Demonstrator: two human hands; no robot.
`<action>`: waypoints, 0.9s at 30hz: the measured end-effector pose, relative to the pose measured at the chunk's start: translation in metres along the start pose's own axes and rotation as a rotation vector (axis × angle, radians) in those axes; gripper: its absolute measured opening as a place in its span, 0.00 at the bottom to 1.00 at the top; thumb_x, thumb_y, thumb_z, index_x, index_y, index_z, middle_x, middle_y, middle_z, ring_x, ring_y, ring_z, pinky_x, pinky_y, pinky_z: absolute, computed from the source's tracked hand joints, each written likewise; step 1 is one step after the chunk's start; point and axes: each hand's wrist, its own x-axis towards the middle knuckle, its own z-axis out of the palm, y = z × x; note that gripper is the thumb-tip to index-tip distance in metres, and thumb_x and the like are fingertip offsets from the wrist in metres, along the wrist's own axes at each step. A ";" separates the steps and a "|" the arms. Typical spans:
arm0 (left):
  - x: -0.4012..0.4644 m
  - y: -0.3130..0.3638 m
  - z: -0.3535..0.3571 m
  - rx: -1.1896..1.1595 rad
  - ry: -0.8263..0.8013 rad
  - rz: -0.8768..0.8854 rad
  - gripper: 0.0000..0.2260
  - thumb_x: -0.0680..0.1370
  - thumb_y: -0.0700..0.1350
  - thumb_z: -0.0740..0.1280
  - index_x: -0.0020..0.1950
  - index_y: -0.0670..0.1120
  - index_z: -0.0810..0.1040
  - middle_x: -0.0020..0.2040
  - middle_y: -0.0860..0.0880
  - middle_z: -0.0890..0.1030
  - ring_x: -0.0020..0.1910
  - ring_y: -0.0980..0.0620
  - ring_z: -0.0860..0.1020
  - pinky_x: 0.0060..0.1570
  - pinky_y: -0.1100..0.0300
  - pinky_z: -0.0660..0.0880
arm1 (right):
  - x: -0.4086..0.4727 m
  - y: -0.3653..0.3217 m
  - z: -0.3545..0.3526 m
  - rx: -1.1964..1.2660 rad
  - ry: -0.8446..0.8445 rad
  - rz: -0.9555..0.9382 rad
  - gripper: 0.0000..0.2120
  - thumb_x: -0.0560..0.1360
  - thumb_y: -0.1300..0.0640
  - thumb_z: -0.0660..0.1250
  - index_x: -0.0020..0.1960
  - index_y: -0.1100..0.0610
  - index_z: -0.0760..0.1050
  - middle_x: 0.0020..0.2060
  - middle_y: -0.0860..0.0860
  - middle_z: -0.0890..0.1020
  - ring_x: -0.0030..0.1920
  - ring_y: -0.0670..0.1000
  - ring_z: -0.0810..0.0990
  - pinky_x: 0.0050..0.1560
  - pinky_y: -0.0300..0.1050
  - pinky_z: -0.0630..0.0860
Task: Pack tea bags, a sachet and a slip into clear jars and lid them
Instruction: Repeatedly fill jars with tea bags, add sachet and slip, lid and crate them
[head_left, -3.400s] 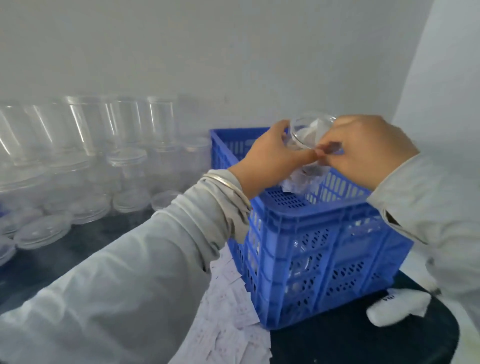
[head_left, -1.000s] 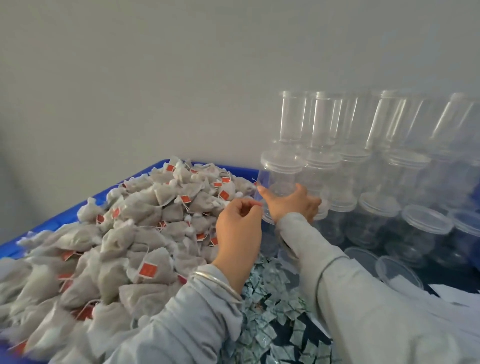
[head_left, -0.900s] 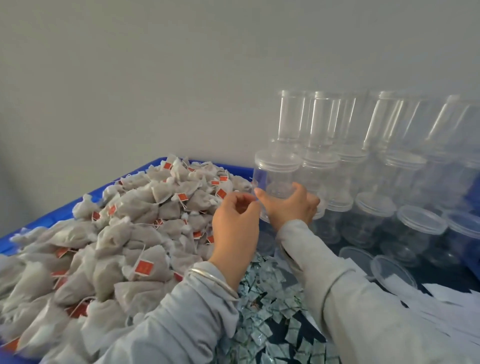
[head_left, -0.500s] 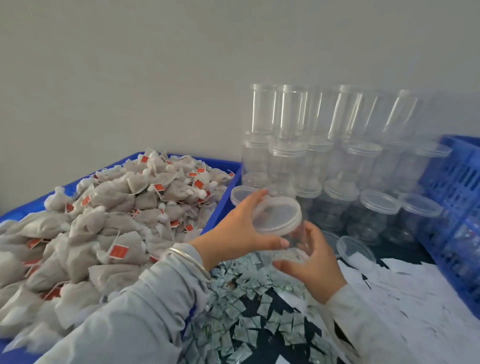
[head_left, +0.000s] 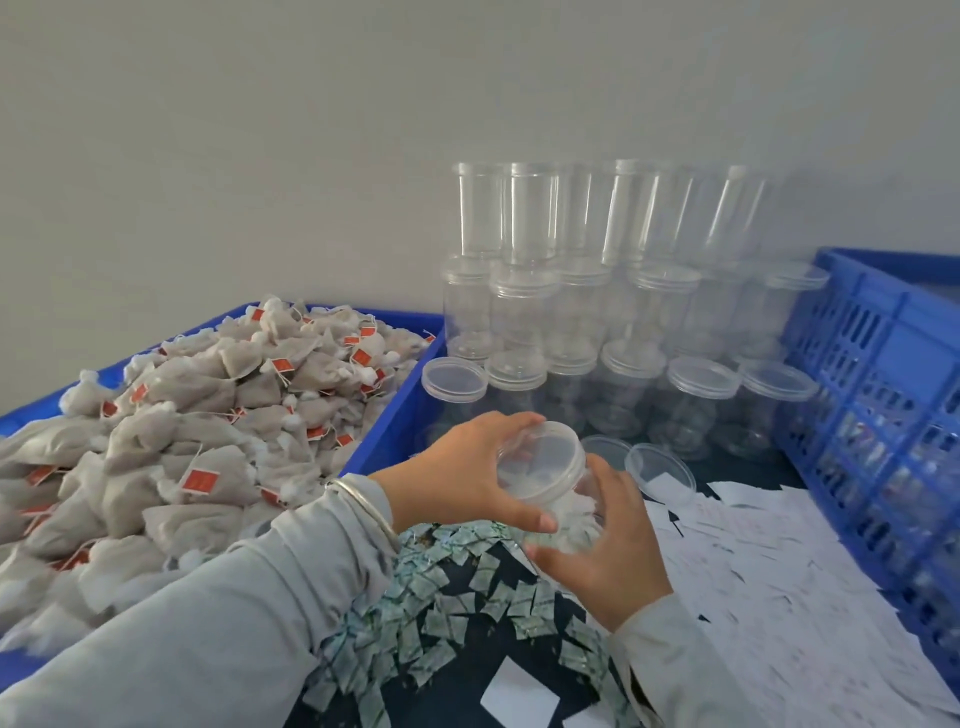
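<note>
A clear jar (head_left: 576, 519) is held tilted above the pile of small sachets (head_left: 441, 597). My left hand (head_left: 467, 478) wraps around its translucent lid (head_left: 540, 462) from the left. My right hand (head_left: 608, 561) cups the jar body from below and the right. Something white shows through the jar wall; I cannot tell if it is inside. Tea bags (head_left: 208, 415) with red tags are heaped in a blue tray (head_left: 395, 410) on the left. White paper slips (head_left: 779, 571) are spread out on the right.
Lidded clear jars (head_left: 597, 312) are stacked in several rows against the wall behind my hands. Two loose lids (head_left: 660, 473) lie in front of the stack. A blue slotted crate (head_left: 883, 415) stands at the right edge.
My hands left the blue crate and my view swung left. My right hand took a lidded jar from the stack and brought it near; my left hand closed on its lid.
</note>
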 end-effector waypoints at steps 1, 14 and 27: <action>0.002 0.001 0.004 -0.006 0.024 -0.028 0.47 0.60 0.66 0.75 0.73 0.54 0.62 0.63 0.56 0.70 0.59 0.60 0.70 0.54 0.69 0.64 | 0.000 -0.002 0.001 -0.074 0.059 -0.008 0.43 0.55 0.48 0.80 0.66 0.50 0.67 0.51 0.46 0.69 0.52 0.47 0.73 0.54 0.50 0.75; 0.016 -0.007 0.032 0.064 0.003 -0.330 0.58 0.50 0.84 0.55 0.69 0.47 0.64 0.55 0.54 0.70 0.52 0.54 0.74 0.45 0.59 0.70 | -0.001 0.025 0.011 -0.544 0.437 -0.287 0.46 0.51 0.47 0.83 0.64 0.54 0.68 0.55 0.59 0.76 0.58 0.56 0.69 0.64 0.61 0.61; 0.013 -0.019 -0.008 -0.904 -0.024 -0.669 0.48 0.55 0.75 0.63 0.64 0.43 0.67 0.41 0.41 0.84 0.30 0.49 0.79 0.32 0.59 0.76 | 0.003 0.035 -0.007 -0.429 0.589 0.028 0.45 0.53 0.61 0.84 0.66 0.58 0.70 0.60 0.64 0.73 0.62 0.62 0.68 0.59 0.65 0.66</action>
